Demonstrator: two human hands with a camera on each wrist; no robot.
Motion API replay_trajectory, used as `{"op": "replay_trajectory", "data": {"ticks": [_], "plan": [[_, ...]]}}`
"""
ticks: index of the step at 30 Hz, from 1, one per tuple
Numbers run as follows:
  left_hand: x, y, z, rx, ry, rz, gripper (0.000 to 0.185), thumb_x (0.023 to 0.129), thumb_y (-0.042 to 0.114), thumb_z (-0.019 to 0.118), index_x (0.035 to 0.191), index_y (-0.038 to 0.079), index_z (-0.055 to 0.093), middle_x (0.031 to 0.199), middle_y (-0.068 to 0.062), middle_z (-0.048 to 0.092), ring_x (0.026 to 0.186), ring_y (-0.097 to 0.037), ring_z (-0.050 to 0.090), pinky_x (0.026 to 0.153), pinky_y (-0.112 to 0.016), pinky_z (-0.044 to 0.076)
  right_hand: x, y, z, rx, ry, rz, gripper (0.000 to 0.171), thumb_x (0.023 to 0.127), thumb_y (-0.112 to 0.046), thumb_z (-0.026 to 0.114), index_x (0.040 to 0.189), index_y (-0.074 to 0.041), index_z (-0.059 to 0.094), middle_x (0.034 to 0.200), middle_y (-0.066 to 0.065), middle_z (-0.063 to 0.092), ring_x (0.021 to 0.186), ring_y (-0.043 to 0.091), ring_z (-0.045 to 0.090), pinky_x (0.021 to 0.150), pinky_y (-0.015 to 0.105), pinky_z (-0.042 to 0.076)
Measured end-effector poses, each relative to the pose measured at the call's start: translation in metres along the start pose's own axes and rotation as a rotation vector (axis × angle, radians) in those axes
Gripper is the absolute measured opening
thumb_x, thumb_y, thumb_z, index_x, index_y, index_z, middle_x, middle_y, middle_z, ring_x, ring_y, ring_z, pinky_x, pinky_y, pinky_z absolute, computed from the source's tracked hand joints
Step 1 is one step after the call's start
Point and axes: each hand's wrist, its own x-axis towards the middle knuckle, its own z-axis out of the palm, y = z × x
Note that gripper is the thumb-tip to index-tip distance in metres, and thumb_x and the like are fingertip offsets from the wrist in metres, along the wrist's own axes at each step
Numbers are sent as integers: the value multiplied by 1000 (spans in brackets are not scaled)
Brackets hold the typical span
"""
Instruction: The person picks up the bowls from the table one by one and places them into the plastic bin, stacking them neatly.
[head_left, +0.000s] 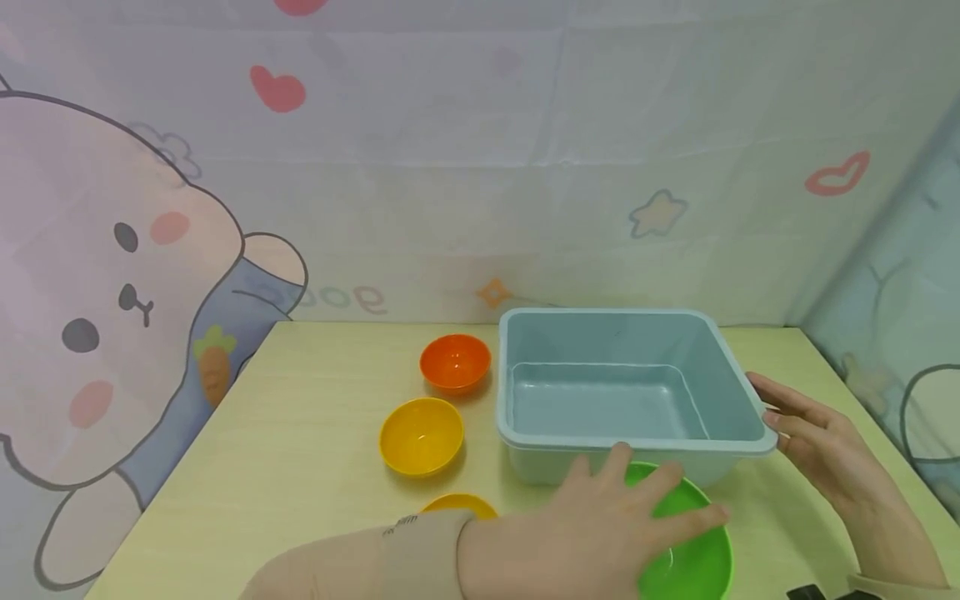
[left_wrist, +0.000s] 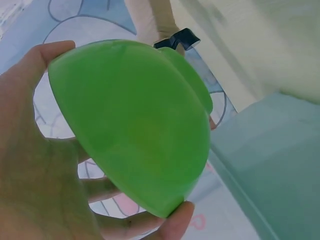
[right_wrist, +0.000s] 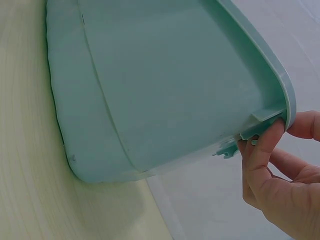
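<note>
My left hand (head_left: 600,521) holds a green bowl (head_left: 697,554) in front of the basin's near wall. In the left wrist view its thumb and fingers spread around the edge of the green bowl (left_wrist: 135,120), whose smooth outer side faces the camera. A pale blue-green rectangular basin (head_left: 600,446) stands on the table with its hollow facing up. At its right side, my right hand (head_left: 825,442) grips the rim. The right wrist view shows the right hand (right_wrist: 285,175) pinching that rim at a corner of the basin (right_wrist: 170,85), some fingers beneath it.
Left of the basin, an orange bowl (head_left: 455,364) stands at the back and a yellow bowl (head_left: 422,437) nearer. Another yellow bowl (head_left: 461,502) is partly hidden by the left forearm. A printed cloth (head_left: 420,167) hangs behind the pale wooden table (head_left: 300,467).
</note>
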Motion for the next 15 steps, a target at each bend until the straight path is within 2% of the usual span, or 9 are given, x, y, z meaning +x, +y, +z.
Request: {"op": "replay_trajectory", "data": {"ticks": [7, 12, 15], "plan": [[0, -3, -10, 39, 45, -6, 92, 74, 86, 43, 151, 48, 8, 147, 9, 30, 109, -19, 44, 74, -33, 46, 1, -2, -1, -12, -1, -5, 53, 99, 9, 30, 149, -8, 36, 138, -8, 55, 114, 5, 60, 89, 21, 50], [1, -4, -15, 63, 72, -21, 93, 73, 88, 41, 151, 48, 8, 147, 10, 30, 104, -18, 44, 68, -31, 44, 1, -1, 0, 34, -16, -8, 54, 98, 10, 28, 148, -9, 38, 139, -8, 55, 115, 6, 60, 90, 21, 50], [3, -4, -18, 52, 68, -24, 93, 73, 88, 42, 151, 49, 8, 148, 10, 29, 106, -18, 43, 67, -29, 41, 1, -1, 0, 56, -23, -16, 54, 98, 10, 27, 147, -8, 38, 139, -7, 55, 116, 7, 60, 90, 21, 50]]}}
